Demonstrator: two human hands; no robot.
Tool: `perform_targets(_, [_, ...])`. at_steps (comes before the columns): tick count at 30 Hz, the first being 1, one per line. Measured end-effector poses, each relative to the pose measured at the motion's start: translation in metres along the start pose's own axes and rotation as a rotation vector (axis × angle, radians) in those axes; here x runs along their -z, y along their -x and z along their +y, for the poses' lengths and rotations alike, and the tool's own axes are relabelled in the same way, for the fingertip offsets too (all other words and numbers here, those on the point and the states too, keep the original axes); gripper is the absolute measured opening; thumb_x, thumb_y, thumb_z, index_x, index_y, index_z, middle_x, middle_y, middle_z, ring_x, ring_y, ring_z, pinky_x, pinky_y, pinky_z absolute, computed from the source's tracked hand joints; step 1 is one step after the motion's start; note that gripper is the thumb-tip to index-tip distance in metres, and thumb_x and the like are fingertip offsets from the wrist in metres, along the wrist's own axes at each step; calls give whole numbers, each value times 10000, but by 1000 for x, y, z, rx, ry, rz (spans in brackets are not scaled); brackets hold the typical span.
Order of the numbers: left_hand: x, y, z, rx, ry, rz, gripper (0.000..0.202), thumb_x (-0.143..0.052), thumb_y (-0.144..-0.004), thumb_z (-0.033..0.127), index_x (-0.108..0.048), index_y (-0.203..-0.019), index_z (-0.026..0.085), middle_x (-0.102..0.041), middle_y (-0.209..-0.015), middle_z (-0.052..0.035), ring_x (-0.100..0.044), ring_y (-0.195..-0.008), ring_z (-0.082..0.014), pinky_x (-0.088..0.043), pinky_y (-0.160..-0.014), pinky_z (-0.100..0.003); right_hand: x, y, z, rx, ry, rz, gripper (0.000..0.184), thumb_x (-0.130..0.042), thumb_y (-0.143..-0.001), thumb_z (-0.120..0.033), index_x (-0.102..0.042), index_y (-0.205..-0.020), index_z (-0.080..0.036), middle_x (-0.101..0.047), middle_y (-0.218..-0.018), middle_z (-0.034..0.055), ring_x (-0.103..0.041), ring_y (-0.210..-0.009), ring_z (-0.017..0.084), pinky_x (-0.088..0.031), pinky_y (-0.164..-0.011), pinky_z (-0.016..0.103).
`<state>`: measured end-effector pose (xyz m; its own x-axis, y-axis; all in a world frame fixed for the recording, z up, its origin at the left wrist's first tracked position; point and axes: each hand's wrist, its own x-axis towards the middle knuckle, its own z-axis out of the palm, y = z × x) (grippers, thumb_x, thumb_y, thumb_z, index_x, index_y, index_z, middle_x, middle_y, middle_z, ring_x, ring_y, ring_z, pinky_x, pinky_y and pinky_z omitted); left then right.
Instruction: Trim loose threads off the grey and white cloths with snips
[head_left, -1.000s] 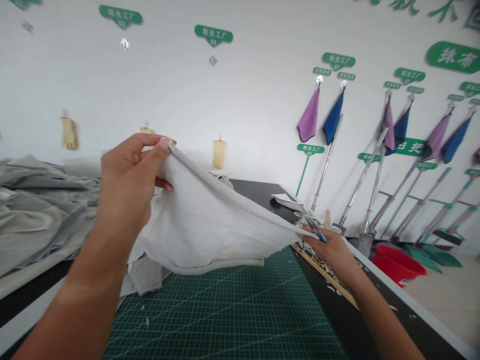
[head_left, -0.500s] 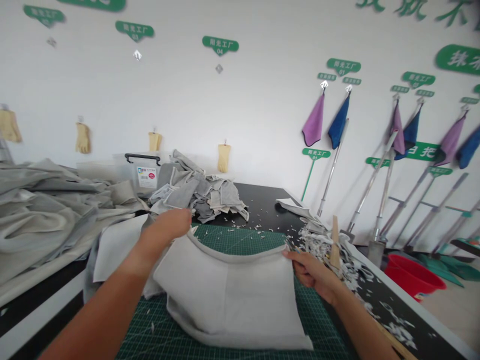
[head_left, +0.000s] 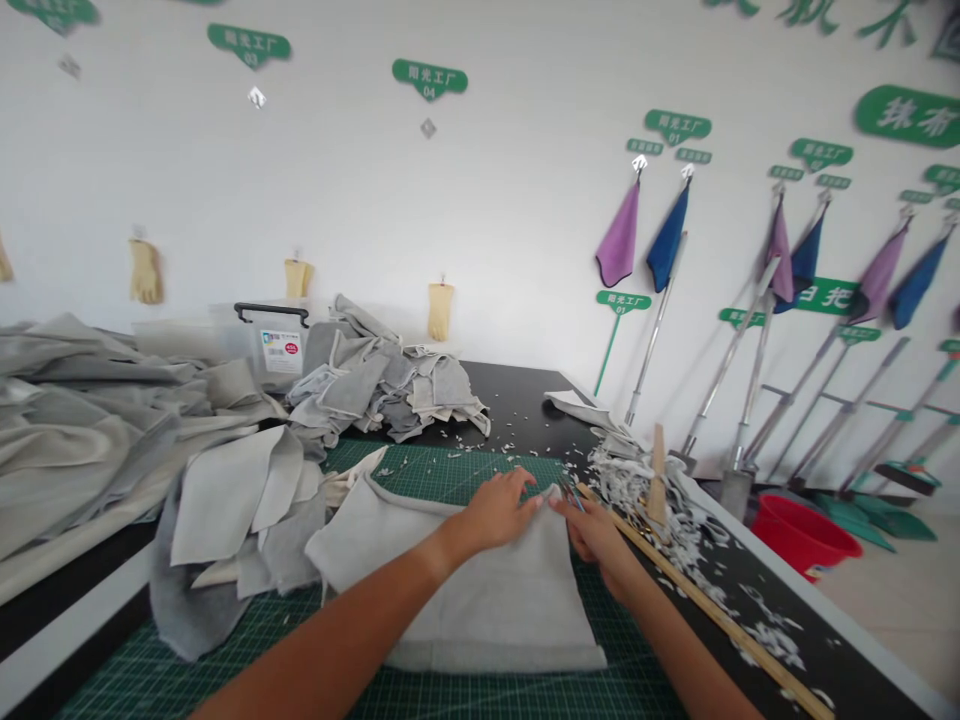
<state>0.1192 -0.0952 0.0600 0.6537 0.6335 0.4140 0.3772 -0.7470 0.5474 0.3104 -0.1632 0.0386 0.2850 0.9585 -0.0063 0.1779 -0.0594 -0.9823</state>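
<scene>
A light grey piece of cloth point(head_left: 480, 590) lies flat on the green cutting mat point(head_left: 457, 470). My left hand point(head_left: 499, 510) rests on the cloth's far right corner with its fingers stretched out flat. My right hand point(head_left: 596, 535) is closed at the same corner, right beside the left, and holds a pair of scissors point(head_left: 570, 495) whose blue handle and thin blades show between the two hands. The cloth's far edge curves from the corner back toward the left.
A wooden ruler point(head_left: 712, 610) runs along the mat's right side among white fabric scraps point(head_left: 637, 475). Cut grey pieces point(head_left: 240, 500) lie left of the cloth, more grey cloth point(head_left: 390, 385) is heaped behind, beside a plastic box point(head_left: 274, 340). A red basin point(head_left: 806, 535) and mops stand right.
The cloth, held up in the air a second ago, has come down flat onto the mat. My left hand slid right along its far edge to meet my right hand.
</scene>
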Motion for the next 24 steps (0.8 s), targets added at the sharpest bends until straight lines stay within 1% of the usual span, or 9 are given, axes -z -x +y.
perform_targets(3, [-22, 4, -10, 4, 48, 35, 325, -487, -959, 435, -605, -1180, 228, -705, -1083, -61, -633, -1020, -225, -460, -922, -330, -3, 8, -9, -13, -5, -22, 456, -725, -695, -583, -466, -637, -213, -324, -379, -102, -238, -303, 48, -113, -324, 199])
perform_targets(6, [-32, 7, -14, 29, 74, 65, 288, -498, -958, 447, -644, -1100, 245, -722, -1016, -30, -634, -975, -209, -455, -896, -312, -6, 15, -16, 1, 17, -41, 427, -740, -706, -564, -527, -684, -195, -340, -399, -98, -235, -333, 47, -122, -346, 203])
perform_targets(9, [-34, 8, -14, 36, 85, 54, 291, -479, -966, 453, -669, -1054, 251, -730, -985, -19, -632, -923, -198, -453, -845, -297, -7, 18, -17, 11, 57, -60, 418, -726, -736, -568, -572, -728, -179, -370, -425, -88, -259, -362, 53, -141, -363, 205])
perform_targets(14, [-34, 10, -15, 12, 67, 82, 264, -483, -968, 408, -678, -965, 231, -718, -961, -25, -614, -910, -193, -431, -839, -281, -5, 15, -11, 16, 102, -53, 414, -696, -760, -575, -609, -787, -171, -393, -431, -85, -277, -365, 60, -159, -366, 200])
perform_targets(21, [-35, 11, -15, -34, 21, 90, 375, -362, -1023, 406, -640, -866, 211, -685, -859, -30, -600, -838, -184, -411, -801, -272, -4, 8, -1, -12, 7, 17, 482, -725, -736, -568, -622, -967, -159, -350, -434, -114, -242, -343, 52, -153, -338, 189])
perform_targets(24, [-37, 10, -18, 0, 40, 102, 416, -296, -1039, 399, -617, -861, 202, -672, -835, -36, -599, -795, -181, -416, -778, -277, -2, 3, 5, -31, -26, 34, 485, -741, -713, -529, -621, -989, -148, -346, -428, -118, -227, -337, 46, -136, -337, 186])
